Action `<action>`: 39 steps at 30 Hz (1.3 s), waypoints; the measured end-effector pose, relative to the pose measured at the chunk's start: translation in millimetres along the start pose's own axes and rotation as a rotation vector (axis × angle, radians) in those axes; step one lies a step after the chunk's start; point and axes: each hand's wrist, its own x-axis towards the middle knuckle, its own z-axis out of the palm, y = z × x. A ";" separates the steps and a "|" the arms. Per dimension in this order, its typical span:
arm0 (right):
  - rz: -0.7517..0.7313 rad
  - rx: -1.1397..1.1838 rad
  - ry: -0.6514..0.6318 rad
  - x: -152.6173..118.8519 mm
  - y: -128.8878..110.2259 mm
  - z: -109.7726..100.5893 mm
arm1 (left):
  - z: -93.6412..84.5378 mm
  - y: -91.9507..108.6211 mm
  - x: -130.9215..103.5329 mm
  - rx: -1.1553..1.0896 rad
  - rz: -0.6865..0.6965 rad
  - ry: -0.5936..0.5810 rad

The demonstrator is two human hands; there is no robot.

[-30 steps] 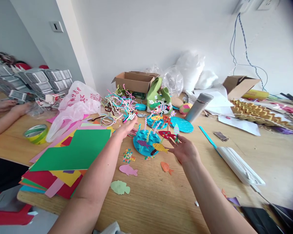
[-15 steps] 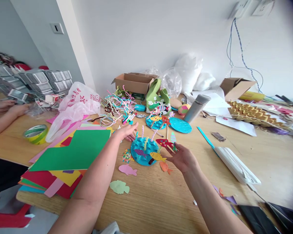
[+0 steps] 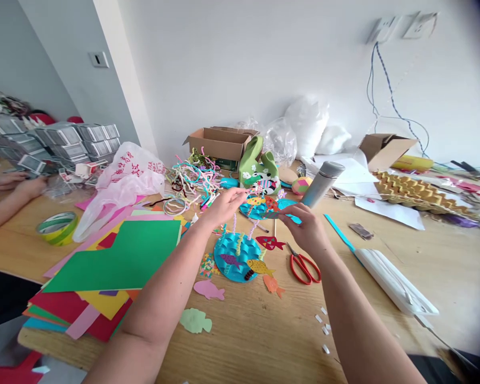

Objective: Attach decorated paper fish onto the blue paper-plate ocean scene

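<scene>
one wooden bench (image 3: 260, 336) was spread with craft pieces, its far edge set against a pale wall (image 3: 208, 69). toward the middle of the bench a blue round base (image 3: 229, 246) was placed, with fuzzy stems (image 3: 238, 245) stood on it; a purple fish (image 3: 231, 260) and a yellow fish (image 3: 260, 268) were seen at it, and a red fish (image 3: 270, 243) near its right rim. beyond this base the right hand (image 3: 306, 228) was raised with thumb and fingers pressed together, and a thin grey-green piece (image 3: 270, 215) appeared to be gripped by them. the left hand (image 3: 224, 207) was raised nearby, its fingers drawn together; whether anything was pinched there could not be told. between the base and the near edge an orange fish (image 3: 272, 286), a pink fish (image 3: 209, 290) and a pale green fish (image 3: 196, 321) were laid flat. red-handled scissors (image 3: 296, 257) were laid right of the base. at the near left corner coloured paper (image 3: 116, 261) was heaped, with a tape roll (image 3: 57, 220) and a printed plastic bag (image 3: 128, 173) behind it. along the far edge a cardboard box (image 3: 218, 143) and a green bag (image 3: 248, 168) were set. toward the right edge a white power strip (image 3: 396, 282) was laid. high on the wall, sockets (image 3: 384, 29) were mounted. at far left another person's hands (image 3: 31, 188) were seen beside stacked grey boxes (image 3: 60, 141).
</scene>
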 end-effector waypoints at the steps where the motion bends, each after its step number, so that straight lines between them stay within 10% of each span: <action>1: -0.104 -0.070 -0.001 2.1 0.2 3.1 | 5.0 0.2 2.1 -0.007 0.022 -0.002; 7: -0.445 -0.342 0.149 -10.5 17.5 14.4 | 16.2 -9.2 8.5 0.028 0.046 0.027; 15: -0.447 -0.433 0.190 -20.7 27.6 20.7 | 17.0 -2.4 7.5 0.129 0.180 -0.034; 22: -0.164 -0.106 0.104 2.5 24.1 13.6 | 31.2 -15.2 11.8 0.017 0.133 -0.123; 27: 0.207 0.241 -0.208 12.3 27.7 11.9 | 36.0 -13.5 9.2 0.047 0.072 -0.129; 39: 0.201 0.161 -0.279 6.9 26.4 23.8 | 32.2 -18.9 20.6 0.295 0.106 -0.146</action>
